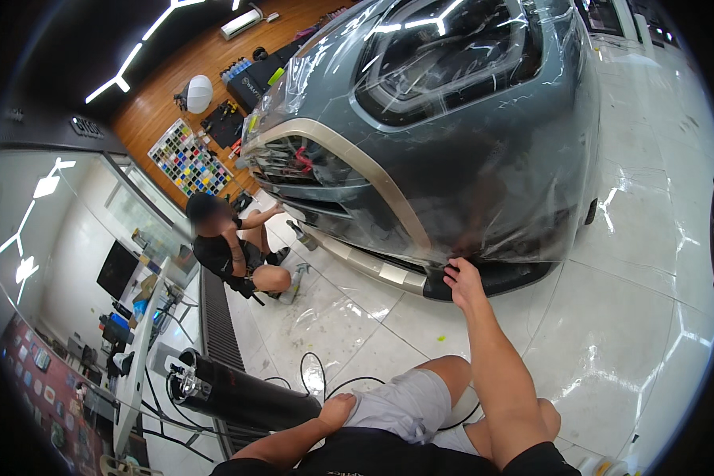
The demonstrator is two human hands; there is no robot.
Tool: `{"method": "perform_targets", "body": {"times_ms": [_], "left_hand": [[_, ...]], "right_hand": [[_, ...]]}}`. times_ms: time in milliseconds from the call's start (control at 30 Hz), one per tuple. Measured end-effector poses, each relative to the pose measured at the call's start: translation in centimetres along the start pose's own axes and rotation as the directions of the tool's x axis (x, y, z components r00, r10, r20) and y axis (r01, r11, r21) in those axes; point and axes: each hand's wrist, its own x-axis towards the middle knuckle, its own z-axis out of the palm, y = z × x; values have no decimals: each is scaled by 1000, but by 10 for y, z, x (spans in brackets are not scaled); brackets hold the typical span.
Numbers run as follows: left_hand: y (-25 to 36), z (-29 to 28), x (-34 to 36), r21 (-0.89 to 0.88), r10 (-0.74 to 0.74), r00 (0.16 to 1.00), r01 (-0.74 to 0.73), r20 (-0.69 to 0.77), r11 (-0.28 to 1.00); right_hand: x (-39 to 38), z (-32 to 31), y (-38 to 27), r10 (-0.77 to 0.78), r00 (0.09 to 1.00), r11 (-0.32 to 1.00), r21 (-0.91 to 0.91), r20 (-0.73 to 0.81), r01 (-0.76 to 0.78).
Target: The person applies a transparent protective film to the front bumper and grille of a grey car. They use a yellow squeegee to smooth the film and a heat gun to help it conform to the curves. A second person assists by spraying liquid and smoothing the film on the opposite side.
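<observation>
A dark grey car bumper [492, 151] fills the upper middle, draped in loose, wrinkled clear film [523, 226]. My right hand [462, 283] reaches up to the bumper's lower edge, its fingers pinched at the film's bottom edge beside the black lower trim [504, 279]. A beige curved trim [373, 170] and a beige lower strip [373, 266] run to the left of that hand. My left hand [339, 409] is curled into a fist on my thigh, over the light grey shorts [397, 408]. Whatever it may hold is hidden.
Another person [222, 246] crouches at the car's front left, one hand at the bumper. Near their feet stand spray bottles [295, 284]. A black cylinder [250, 393] lies left of me, with a black hose [313, 369] on the tiled floor. A long table [143, 357] stands farther left.
</observation>
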Motion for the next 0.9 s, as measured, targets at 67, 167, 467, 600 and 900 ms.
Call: {"method": "perform_targets", "body": {"times_ms": [67, 167, 467, 600, 900], "left_hand": [[8, -18, -18, 39, -35, 997, 33, 68, 999], [19, -52, -44, 4, 32, 999, -32, 25, 999], [22, -76, -62, 57, 102, 995, -101, -10, 993], [25, -67, -41, -39, 219, 963, -215, 160, 976], [-32, -140, -114, 133, -61, 971, 31, 231, 991]], "right_hand": [[-1, -7, -1, 1, 1000, 1000, -18, 11, -1], [-1, -2, 1, -12, 1000, 999, -32, 16, 13], [3, -3, 2, -5, 1000, 1000, -4, 12, 5], [1, 2, -3, -12, 1000, 1000, -24, -7, 12], [-2, 3, -2, 33, 999, 999, -18, 21, -33]]}}
